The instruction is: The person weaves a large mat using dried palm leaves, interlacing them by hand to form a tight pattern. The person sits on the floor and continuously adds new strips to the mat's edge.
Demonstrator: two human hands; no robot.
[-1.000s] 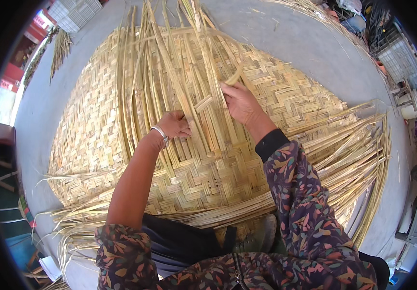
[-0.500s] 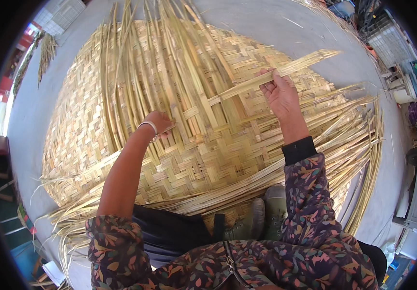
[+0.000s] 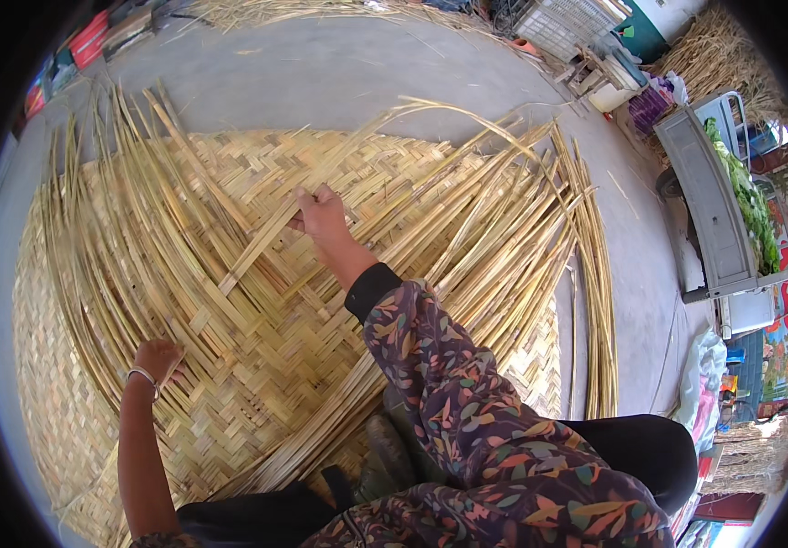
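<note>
A large mat of flat, pale yellow-green reed strips [image 3: 275, 384], woven in a slanting pattern, lies on the floor in front of me. My right hand [image 3: 323, 219] pinches a long flat reed strip [image 3: 262, 247] between thumb and fingers, above the mat. That strip's near end goes in among the loose upright strips [image 3: 152, 228]; its far end is blurred. At the left, my left hand [image 3: 158, 360] is low over the weave, fingers curled on a reed strip among the uprights. A light bracelet [image 3: 145, 375] circles that wrist.
A thick bundle of loose strips [image 3: 476, 247] spreads over the mat's right side. Grey floor [image 3: 321, 68] surrounds the mat. Beyond stand a grey cart [image 3: 709, 201] with green leaves, a white crate [image 3: 554, 36] and a purple bag [image 3: 651, 102]. My shoe [image 3: 392, 447] rests at the mat's near side.
The view has swung to the right, so the mat and both hands sit further left. My right hand still holds the flat strip, whose far end now sweeps out in a blur.
</note>
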